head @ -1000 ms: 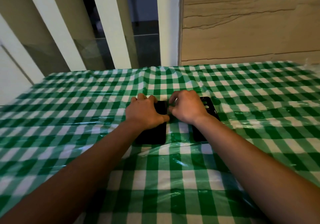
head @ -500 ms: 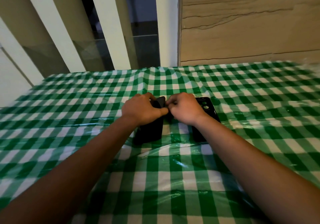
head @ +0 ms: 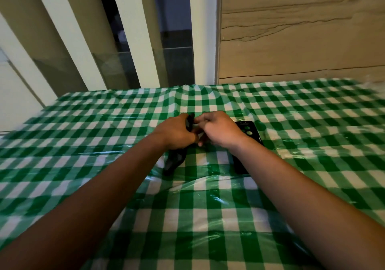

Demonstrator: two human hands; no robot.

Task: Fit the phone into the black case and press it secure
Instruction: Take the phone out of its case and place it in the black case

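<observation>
Head view, green checked tablecloth (head: 208, 217), wooden wall (head: 302, 29)

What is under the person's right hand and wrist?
The right hand and wrist cover the near part of a black case lying on the checked tablecloth. Only its far end with camera cut-outs shows; the rest is hidden.

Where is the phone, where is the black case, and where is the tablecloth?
phone (head: 176, 159), head view, lower end below the left hand.
black case (head: 249, 129), head view, top end with camera holes.
tablecloth (head: 198, 217), head view, bare checked part.
</observation>
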